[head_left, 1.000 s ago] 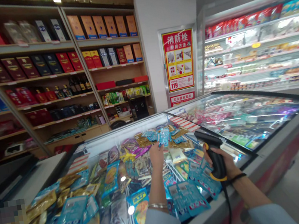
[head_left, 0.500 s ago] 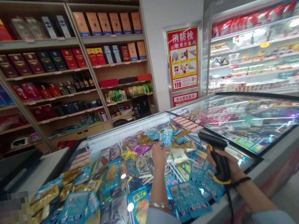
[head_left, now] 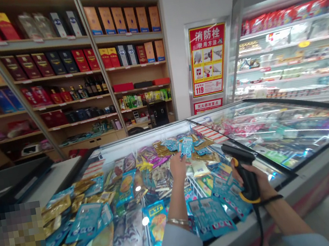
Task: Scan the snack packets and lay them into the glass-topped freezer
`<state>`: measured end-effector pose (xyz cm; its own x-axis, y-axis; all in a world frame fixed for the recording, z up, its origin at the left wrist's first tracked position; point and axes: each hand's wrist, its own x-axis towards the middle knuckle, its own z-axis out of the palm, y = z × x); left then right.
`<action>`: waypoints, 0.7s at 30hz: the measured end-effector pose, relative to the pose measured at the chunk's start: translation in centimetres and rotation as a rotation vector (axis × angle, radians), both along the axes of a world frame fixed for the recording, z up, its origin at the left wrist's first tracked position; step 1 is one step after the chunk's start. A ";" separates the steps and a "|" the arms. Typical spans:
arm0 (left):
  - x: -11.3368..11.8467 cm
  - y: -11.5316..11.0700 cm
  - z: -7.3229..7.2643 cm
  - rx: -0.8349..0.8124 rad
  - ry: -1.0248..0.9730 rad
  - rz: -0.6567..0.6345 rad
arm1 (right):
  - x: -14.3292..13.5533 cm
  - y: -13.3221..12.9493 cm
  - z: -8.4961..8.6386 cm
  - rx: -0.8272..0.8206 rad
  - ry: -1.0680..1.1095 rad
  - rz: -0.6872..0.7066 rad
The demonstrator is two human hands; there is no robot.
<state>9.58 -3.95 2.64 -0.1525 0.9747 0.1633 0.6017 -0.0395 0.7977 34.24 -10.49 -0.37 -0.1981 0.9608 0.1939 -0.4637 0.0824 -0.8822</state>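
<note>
My left hand point(head_left: 177, 166) reaches over the glass-topped freezer point(head_left: 292, 198), its fingers closed on the near edge of a small blue snack packet point(head_left: 187, 146). Other blue and gold packets lie beyond and around that packet. In my right hand point(head_left: 262, 180) is a black barcode scanner point(head_left: 246, 174) with yellow trim, its head pointing left and its cable hanging down. Below the scanner, several flat blue packets point(head_left: 212, 215) lie on the glass near the front edge.
On the left, a pile of gold and blue packets point(head_left: 88, 220) covers the glass, beside a dark machine point(head_left: 11, 180). Shelves of boxed goods point(head_left: 73, 62) stand behind. A red poster point(head_left: 209, 62) hangs on the pillar, and a lit refrigerated display point(head_left: 293, 50) is at right.
The view has shifted slightly, so most things sit a little further right. My left hand still grips the blue packet and my right hand still holds the scanner.
</note>
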 end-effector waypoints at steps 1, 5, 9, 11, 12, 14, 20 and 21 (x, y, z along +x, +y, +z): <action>0.0 0.0 0.1 0.007 -0.008 0.002 | -0.1 -0.1 0.0 -0.009 -0.011 0.013; -0.1 -0.1 0.1 0.069 -0.007 0.018 | -0.3 -0.3 0.1 -0.045 -0.062 0.039; -0.3 0.1 -0.1 0.103 0.024 0.053 | -0.3 -0.5 0.4 -0.012 -0.068 0.043; -0.3 0.2 -0.2 0.104 0.032 0.053 | -0.3 -0.5 0.5 0.001 -0.065 0.040; -0.4 0.3 -0.3 0.107 0.034 0.049 | -0.3 -0.5 0.5 0.000 -0.064 0.040; -0.4 0.4 -0.4 0.113 0.033 0.038 | -0.3 -0.5 0.5 -0.007 -0.063 0.039; -0.3 0.4 -0.3 0.107 0.036 0.047 | -0.4 -0.7 0.7 -0.009 -0.053 0.039; -0.2 0.4 -0.3 0.105 0.036 0.050 | -0.4 -0.7 0.7 -0.014 -0.046 0.036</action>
